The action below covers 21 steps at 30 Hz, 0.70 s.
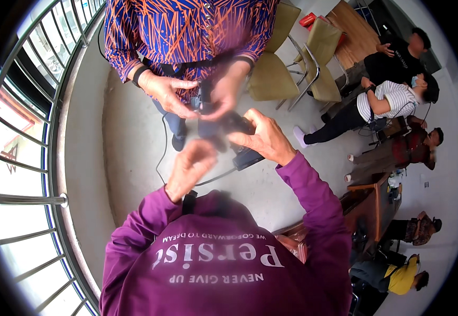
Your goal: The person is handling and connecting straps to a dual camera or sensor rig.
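In the head view my right hand point(263, 134) pinches a dark, blurred object point(236, 123) between thumb and fingers. A black box-like device point(248, 158) hangs just below that hand, with a cable running left from it; what bears it is hidden. My left hand point(195, 164) is raised to the left, blurred, its fingers curled; whether anything is in it does not show. Across from me a person in a blue and orange patterned shirt point(197, 35) holds a small black device point(203, 98) between both hands.
A metal railing point(51, 200) and a low wall point(86, 158) run along the left. Beyond, at the upper right, stand olive chairs point(274, 77) and a wooden table point(355, 31). Several people stand along the right, near a wooden desk point(379, 205). A cable point(161, 154) loops over the floor.
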Each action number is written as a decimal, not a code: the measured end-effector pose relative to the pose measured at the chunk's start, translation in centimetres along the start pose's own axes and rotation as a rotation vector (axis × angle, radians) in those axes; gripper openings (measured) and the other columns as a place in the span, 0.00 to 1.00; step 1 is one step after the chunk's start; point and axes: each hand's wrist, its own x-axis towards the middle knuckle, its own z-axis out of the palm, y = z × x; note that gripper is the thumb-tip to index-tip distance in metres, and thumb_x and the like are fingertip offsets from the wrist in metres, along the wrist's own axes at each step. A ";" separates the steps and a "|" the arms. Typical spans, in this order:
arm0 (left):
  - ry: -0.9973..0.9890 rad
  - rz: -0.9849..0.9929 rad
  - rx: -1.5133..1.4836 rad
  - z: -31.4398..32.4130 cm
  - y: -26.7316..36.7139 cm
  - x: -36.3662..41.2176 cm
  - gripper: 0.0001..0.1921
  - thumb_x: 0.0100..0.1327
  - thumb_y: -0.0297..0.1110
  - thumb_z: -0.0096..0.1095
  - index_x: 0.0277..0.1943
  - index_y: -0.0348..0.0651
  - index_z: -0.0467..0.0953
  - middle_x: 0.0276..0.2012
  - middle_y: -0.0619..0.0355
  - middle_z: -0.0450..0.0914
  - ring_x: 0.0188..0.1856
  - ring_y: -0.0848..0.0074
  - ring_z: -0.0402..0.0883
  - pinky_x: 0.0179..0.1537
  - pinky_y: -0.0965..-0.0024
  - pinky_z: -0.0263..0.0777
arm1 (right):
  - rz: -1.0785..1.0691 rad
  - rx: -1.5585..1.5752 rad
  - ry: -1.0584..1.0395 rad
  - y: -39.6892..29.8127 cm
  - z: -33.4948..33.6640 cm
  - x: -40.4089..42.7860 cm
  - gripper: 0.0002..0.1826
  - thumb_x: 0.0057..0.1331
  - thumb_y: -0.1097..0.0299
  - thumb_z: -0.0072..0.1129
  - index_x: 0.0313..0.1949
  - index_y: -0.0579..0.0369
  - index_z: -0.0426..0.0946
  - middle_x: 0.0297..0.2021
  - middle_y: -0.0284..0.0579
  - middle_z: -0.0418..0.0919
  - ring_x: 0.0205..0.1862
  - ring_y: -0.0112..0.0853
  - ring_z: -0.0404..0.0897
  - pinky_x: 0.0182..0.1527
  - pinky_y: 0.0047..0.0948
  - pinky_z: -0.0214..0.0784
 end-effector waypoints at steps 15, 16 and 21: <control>-0.092 -0.241 -0.280 -2.6 -0.8 0.0 0.14 0.59 0.33 0.56 0.43 0.34 0.68 0.23 0.65 0.68 0.17 0.89 0.57 0.18 0.84 0.48 | 0.301 0.898 -0.192 3.0 5.3 -0.2 0.18 0.62 0.53 0.45 0.37 0.58 0.68 0.26 0.32 0.70 0.26 0.18 0.69 0.24 0.16 0.62; -0.100 -0.237 -0.275 -2.6 -0.8 0.0 0.14 0.59 0.33 0.56 0.43 0.34 0.68 0.23 0.65 0.68 0.17 0.89 0.57 0.18 0.84 0.48 | 0.321 0.891 -0.190 3.2 5.4 -0.4 0.18 0.62 0.53 0.45 0.37 0.58 0.68 0.26 0.32 0.70 0.26 0.18 0.69 0.24 0.16 0.62; -0.025 -0.292 -0.394 -2.6 -0.8 0.4 0.17 0.60 0.38 0.54 0.47 0.35 0.67 0.25 0.59 0.72 0.14 0.89 0.54 0.16 0.84 0.46 | 0.221 0.887 0.037 3.1 5.6 -1.9 0.25 0.62 0.52 0.48 0.49 0.59 0.62 0.31 0.38 0.71 0.29 0.22 0.70 0.28 0.20 0.64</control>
